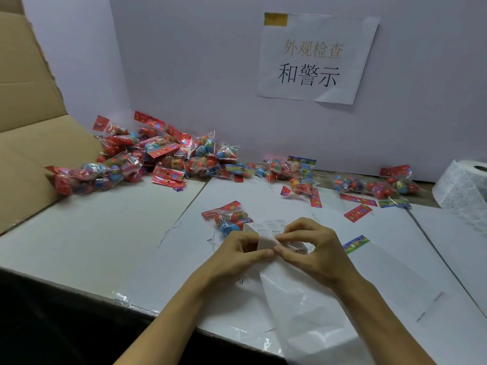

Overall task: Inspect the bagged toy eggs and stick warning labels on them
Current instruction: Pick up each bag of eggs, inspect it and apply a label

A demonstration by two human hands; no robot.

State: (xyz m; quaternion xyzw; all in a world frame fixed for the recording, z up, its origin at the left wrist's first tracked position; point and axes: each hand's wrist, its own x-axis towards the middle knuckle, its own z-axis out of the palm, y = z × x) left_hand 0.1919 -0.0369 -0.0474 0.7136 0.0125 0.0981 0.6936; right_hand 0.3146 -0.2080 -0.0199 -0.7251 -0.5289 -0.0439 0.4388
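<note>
Your left hand (238, 250) and right hand (312, 247) meet fingertip to fingertip at the near centre, both pinching a strip of warning labels (268, 229); one bag of toy eggs (228, 218) lies just beyond your left hand

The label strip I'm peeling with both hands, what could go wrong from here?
1. Both hands, left and right, pinch the label strip at one spot, so a label may tear or fold onto itself.
2. The strip's loose backing trails off the table edge and might snag or drag.
3. The bagged eggs lie touching the strip's far end, so a freed label could stick there crooked.
</note>
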